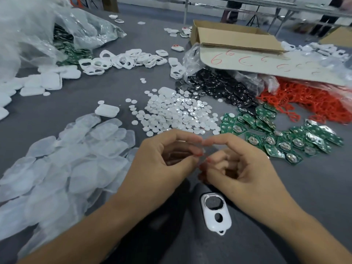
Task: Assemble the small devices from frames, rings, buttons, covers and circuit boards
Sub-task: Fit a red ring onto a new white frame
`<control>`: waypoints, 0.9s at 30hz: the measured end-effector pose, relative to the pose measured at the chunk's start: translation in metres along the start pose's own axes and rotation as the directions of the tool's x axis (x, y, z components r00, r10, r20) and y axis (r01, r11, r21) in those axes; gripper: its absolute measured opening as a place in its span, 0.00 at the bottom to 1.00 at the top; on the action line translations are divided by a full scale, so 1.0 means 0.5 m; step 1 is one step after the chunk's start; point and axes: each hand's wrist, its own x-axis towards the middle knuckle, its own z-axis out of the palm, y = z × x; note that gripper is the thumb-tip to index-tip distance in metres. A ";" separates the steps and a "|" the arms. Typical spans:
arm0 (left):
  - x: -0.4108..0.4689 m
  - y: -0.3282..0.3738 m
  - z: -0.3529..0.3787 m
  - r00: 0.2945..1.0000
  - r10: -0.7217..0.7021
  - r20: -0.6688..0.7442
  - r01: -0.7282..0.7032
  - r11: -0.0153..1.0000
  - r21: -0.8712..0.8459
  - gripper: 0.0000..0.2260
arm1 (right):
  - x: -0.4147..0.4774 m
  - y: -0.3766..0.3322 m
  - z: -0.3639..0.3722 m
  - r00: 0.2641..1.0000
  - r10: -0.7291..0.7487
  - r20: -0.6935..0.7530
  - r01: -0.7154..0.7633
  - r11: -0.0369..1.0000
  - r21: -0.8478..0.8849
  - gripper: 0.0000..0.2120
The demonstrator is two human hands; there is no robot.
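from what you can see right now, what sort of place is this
Probably a small electronics assembly workshop: loose heaps of green circuit boards, white buttons and white frames cover a grey worktable, with an open cardboard box on it.

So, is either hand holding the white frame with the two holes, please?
No, the white frame lies untouched, nearer the camera than the left hand and right hand.

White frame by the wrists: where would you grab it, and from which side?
Pinch the frame by its two long edges, midway along, from above. It lies flat, and the right wrist sits close beside its right edge, so approach from the left.
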 end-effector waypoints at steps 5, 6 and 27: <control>0.001 -0.005 0.000 0.997 -0.062 -0.036 0.062 0.998 -0.004 0.14 | 0.002 0.010 0.003 0.998 -0.024 -0.051 0.025 1.000 0.014 0.14; 0.001 -0.005 -0.001 0.997 -0.063 -0.043 0.064 0.998 0.010 0.13 | 0.002 0.011 0.004 0.998 -0.026 -0.059 0.028 0.999 0.023 0.13; -0.005 0.009 0.002 1.000 0.000 0.018 -0.001 1.000 0.007 0.12 | 0.007 0.004 0.000 0.992 0.096 -0.077 -0.089 0.991 0.096 0.08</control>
